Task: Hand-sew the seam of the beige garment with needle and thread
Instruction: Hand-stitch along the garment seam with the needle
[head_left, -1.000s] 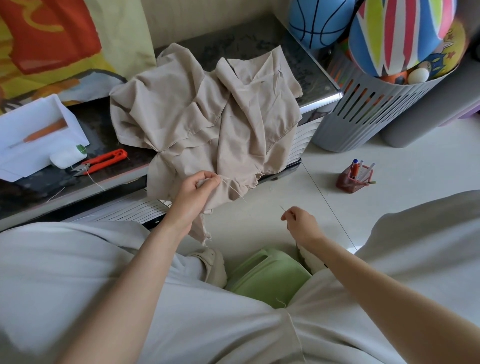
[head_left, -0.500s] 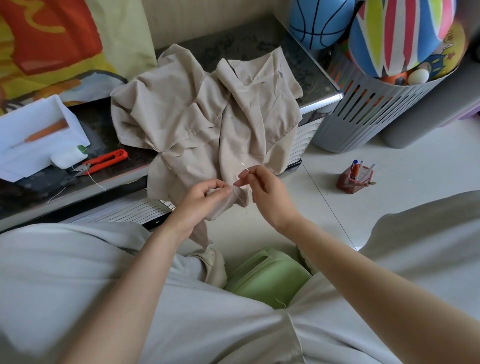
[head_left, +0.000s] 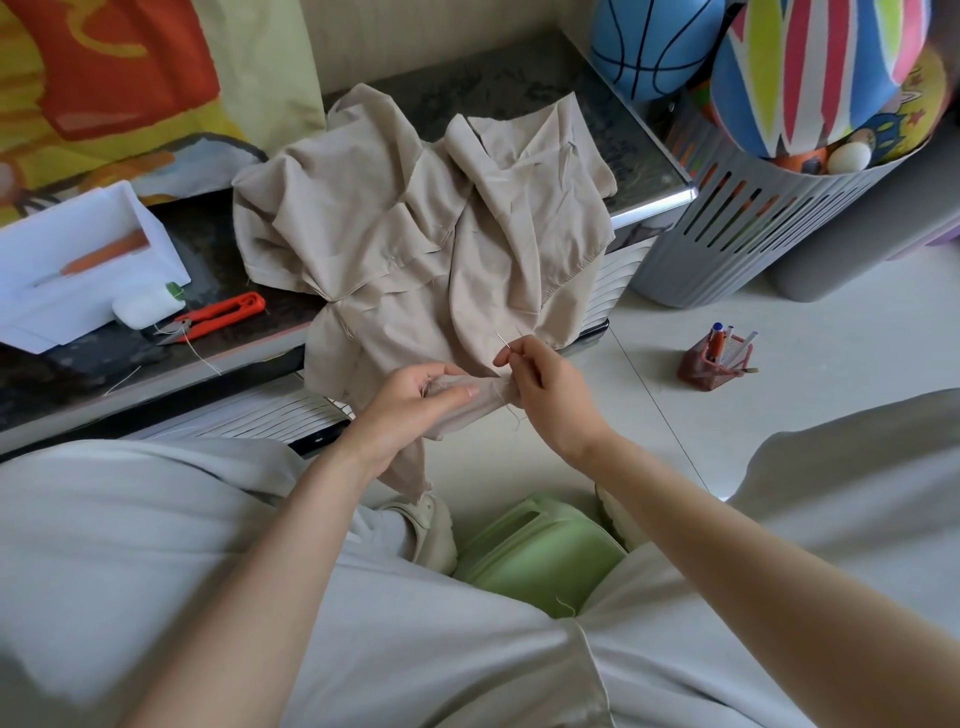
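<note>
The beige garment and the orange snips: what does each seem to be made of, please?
The beige garment looks like thin matte woven cloth, perhaps cotton: it creases and frays. The orange snips have smooth handles, probably plastic, and grey metal-looking blades.

Dark marbled tabletop (head_left: 519, 85), far centre, edged with a metal strip at its right corner.
White tray (head_left: 57, 312), set on the tabletop at far left; an orange-handled tool (head_left: 101, 255) is laid inside it.
Orange snips (head_left: 221, 316), laid on the tabletop just right of the tray.
Printed red and yellow cloth (head_left: 104, 78), seen at far left.
Grey slatted basket (head_left: 727, 244), stood on the floor at far right; a blue basketball (head_left: 649, 47) and a striped ball (head_left: 815, 67) are held in it.
Red pen holder (head_left: 714, 366), placed on the pale floor (head_left: 831, 415) at right, with pens inside.
Green plastic stool (head_left: 540, 558), seen near centre.
</note>
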